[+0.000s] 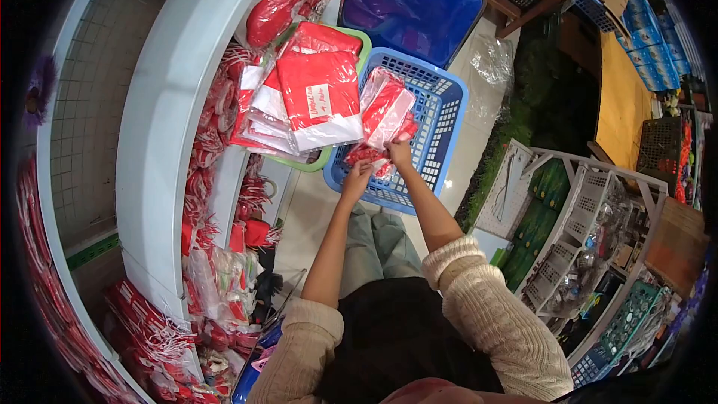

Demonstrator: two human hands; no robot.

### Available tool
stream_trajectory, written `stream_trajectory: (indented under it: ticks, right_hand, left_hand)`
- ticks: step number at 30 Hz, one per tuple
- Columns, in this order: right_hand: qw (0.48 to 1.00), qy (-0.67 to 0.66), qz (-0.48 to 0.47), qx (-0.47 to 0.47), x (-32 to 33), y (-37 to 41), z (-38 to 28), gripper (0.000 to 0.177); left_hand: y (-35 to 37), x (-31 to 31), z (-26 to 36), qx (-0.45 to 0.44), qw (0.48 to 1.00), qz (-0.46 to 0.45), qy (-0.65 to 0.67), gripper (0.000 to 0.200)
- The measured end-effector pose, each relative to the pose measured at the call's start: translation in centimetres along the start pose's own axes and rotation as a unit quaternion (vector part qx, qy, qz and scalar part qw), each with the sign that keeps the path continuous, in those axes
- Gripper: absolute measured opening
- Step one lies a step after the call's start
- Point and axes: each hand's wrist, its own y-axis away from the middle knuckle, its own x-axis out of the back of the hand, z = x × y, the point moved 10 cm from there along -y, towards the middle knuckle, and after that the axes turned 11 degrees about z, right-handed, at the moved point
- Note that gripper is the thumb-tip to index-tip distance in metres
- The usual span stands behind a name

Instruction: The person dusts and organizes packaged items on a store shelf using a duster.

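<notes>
I count one left hand (357, 179), one right hand (399, 153), one held packet (386, 111), one blue basket (443, 126), one green basket (364, 39), one chair (407, 4).

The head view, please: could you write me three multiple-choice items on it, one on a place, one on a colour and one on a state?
1. Where is the plastic-wrapped packet that the right hand holds?
A. On a chair seat
B. Over the blue basket
C. On the floor

2. What colour is the second basket, under the stack of folded packets?
A. Green
B. Yellow
C. Black

3. How is the right hand?
A. Open, flat on the lap
B. Resting on a shelf
C. Shut on the plastic-wrapped packet

Answers:
1 B: the packet hangs above the blue mesh.
2 A: a green rim shows around the stack.
3 C: its fingers close on the packet's lower end.
</notes>
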Motion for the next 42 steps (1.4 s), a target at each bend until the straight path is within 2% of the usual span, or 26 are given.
stream_trajectory:
  ticks: [1,2,3,5,6,8,9,10,13,16,17,18,20,23,24,25,29,30,34,38,40,42]
  right_hand:
    - [0.994,-0.093,-0.006,-0.062,0.5,1.5,0.8,0.02]
    - [0.982,-0.174,0.012,-0.075,1.2,2.6,1.4,0.017]
    - [0.963,-0.255,0.03,-0.086,2.0,3.9,2.2,0.013]
    - [0.96,-0.265,0.056,-0.072,4.5,6.3,3.1,0.009]
    - [0.954,-0.284,0.062,-0.071,6.0,7.6,3.3,0.01]
    - [0.947,-0.309,0.072,-0.045,9.2,10.6,1.1,0.013]
    - [0.945,-0.316,0.077,-0.019,10.8,12.1,-0.9,0.014]
    - [0.943,-0.324,0.082,0.007,12.3,13.3,-2.2,0.015]
    - [0.968,-0.243,0.037,0.059,14.5,14.3,-4.5,0.018]
    - [0.955,-0.277,0.018,0.109,17.6,16.2,-10.2,0.017]
    - [0.95,-0.286,0.006,0.129,18.7,16.9,-12.5,0.017]
    - [0.945,-0.312,-0.011,0.097,19.6,17.7,-14.4,0.019]
    - [0.936,-0.321,-0.023,0.14,21.6,18.9,-18.2,0.021]
    - [0.916,-0.333,-0.025,0.222,24.1,20.9,-23.9,0.025]
    - [0.905,-0.343,-0.013,0.251,24.9,21.8,-25.8,0.025]
    - [0.893,-0.353,-0.002,0.279,25.3,22.5,-27.5,0.026]
    - [0.886,-0.236,0.098,0.388,26.0,24.3,-32.5,0.022]
    - [0.85,-0.198,0.149,0.465,26.5,26.4,-35.2,0.018]
    - [0.814,-0.168,0.201,0.519,25.6,31.5,-43.0,0.012]
    - [0.767,-0.229,0.153,0.58,22.1,34.8,-49.1,0.016]
    - [0.772,-0.28,0.096,0.563,19.6,35.3,-50.9,0.015]
    - [0.774,-0.308,0.049,0.551,17.0,36.5,-52.6,0.014]
  left_hand:
    - [-0.1,-0.2,0.2,-0.005,1.0,-0.001,-0.011,0.045]
    - [-0.2,-0.1,-0.3,0.028,0.998,0.006,-0.062,0.056]
    - [-0.4,0.0,-0.7,0.033,0.991,0.023,-0.131,0.058]
    - [-0.9,0.1,-2.0,0.043,0.961,0.06,-0.265,0.061]
    - [-1.0,-0.1,-2.1,0.063,0.981,0.064,-0.173,0.065]
    - [-0.6,-2.7,-3.4,0.117,0.992,-0.051,0.019,0.064]
    - [-0.1,-4.4,-3.2,0.142,0.977,-0.113,0.114,0.064]
    - [2.1,-4.7,-0.2,0.188,0.965,-0.125,0.136,0.053]
    - [5.2,-4.8,3.2,0.222,0.964,-0.129,0.071,0.038]
    - [6.6,-5.9,6.3,0.239,0.943,-0.182,0.14,0.034]
    - [6.9,-6.2,7.8,0.225,0.936,-0.197,0.185,0.035]
    - [7.2,-6.6,9.5,0.21,0.926,-0.213,0.23,0.035]
    - [7.8,-6.0,13.9,0.186,0.905,-0.243,0.296,0.039]
    - [8.1,-2.5,21.8,0.08,0.921,-0.189,0.332,0.043]
    - [9.2,-1.4,25.6,0.024,0.922,-0.218,0.32,0.046]
    - [9.5,0.0,28.1,-0.016,0.932,-0.198,0.303,0.046]
    - [12.0,6.0,37.8,-0.175,0.945,-0.105,0.256,0.044]
    - [12.7,7.6,39.6,-0.21,0.942,-0.078,0.248,0.044]
    - [15.2,14.8,45.3,-0.312,0.912,-0.001,0.267,0.044]
    - [18.5,22.4,49.3,-0.381,0.877,0.06,0.286,0.046]
    - [21.3,25.7,51.2,-0.421,0.865,0.087,0.258,0.042]
    - [22.2,28.5,51.3,-0.413,0.834,0.077,0.357,0.043]
